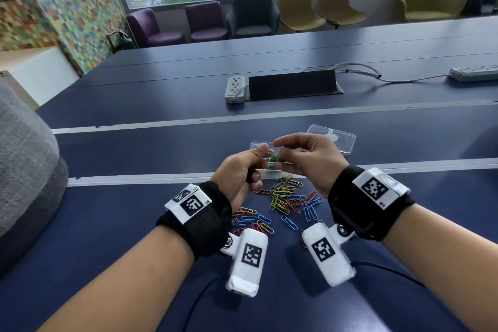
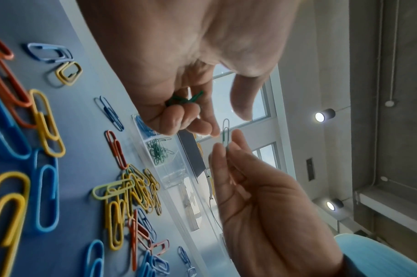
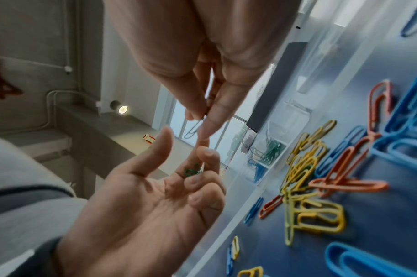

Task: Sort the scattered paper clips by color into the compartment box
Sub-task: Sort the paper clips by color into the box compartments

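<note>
Both hands are raised together over the clear compartment box (image 1: 269, 174), which they mostly hide. My left hand (image 1: 258, 155) curls its fingers round a small bunch of green clips (image 2: 183, 100). My right hand (image 1: 281, 155) pinches a single green clip (image 2: 226, 135) between thumb and finger, close to the left fingertips. One compartment of the box (image 2: 176, 180) holds green clips (image 2: 158, 150), and the one beside it holds blue clips (image 2: 144, 127). Yellow, blue and orange clips (image 1: 283, 197) lie scattered on the blue table in front of the box.
The box's clear lid (image 1: 334, 140) lies behind it to the right. A second patch of loose clips (image 1: 250, 219) sits under my left wrist. Farther back are a power strip (image 1: 235, 89) and a black cable hatch (image 1: 292, 86). A grey cushion (image 1: 27, 156) is at the left.
</note>
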Tool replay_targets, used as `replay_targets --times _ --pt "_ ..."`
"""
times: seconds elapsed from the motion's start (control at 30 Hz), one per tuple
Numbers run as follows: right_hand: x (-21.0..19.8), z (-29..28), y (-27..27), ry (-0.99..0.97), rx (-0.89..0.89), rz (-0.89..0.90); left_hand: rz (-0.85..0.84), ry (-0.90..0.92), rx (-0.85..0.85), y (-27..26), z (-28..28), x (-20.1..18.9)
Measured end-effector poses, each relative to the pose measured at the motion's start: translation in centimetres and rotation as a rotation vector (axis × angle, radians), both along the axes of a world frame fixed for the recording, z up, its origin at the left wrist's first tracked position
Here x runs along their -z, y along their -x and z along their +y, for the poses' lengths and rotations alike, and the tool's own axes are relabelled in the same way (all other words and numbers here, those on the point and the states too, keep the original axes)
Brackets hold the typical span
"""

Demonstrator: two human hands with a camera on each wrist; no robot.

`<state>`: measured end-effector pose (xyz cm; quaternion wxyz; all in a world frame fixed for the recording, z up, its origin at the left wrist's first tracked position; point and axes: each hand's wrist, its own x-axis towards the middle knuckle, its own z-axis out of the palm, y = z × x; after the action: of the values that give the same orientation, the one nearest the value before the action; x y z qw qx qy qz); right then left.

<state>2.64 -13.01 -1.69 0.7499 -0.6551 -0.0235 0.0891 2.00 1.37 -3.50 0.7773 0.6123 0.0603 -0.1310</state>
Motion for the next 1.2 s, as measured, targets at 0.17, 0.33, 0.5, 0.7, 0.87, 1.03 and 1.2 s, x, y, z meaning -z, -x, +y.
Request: replay_targets --times 0.17,0.33,0.5,0.7,0.87,1.03,1.2 --pt "0.2 0.3 0.0 0.198 0.052 -0.186 -0.040 -0.063 -0.067 -0.2 -0.2 0.1" --pt "0.1 0.5 0.1 0.151 0.050 -0.176 -0.072 -0.118 -0.126 -0.4 -0.3 0.3" --pt "-0.1 0.4 -0.2 0.076 0.047 -0.118 -0.089 -0.109 -0.095 -0.4 0.1 0.7" --pt "0.2 0.8 -0.2 0.155 0.023 -0.205 -0.099 -0.150 -0.079 -0.5 0.1 0.9" --pt "0.9 0.7 -0.4 0.429 0.061 -0.458 -0.075 -0.110 -0.067 -0.4 0.1 1.0" --pt "0.7 0.5 -0.4 0.442 0.044 -0.458 -0.075 -0.072 -0.058 -0.2 -0.1 1.0" --pt "0.7 0.3 -0.5 0.459 0.071 -0.433 -0.162 -0.267 -0.049 -0.1 -0.2 0.7"
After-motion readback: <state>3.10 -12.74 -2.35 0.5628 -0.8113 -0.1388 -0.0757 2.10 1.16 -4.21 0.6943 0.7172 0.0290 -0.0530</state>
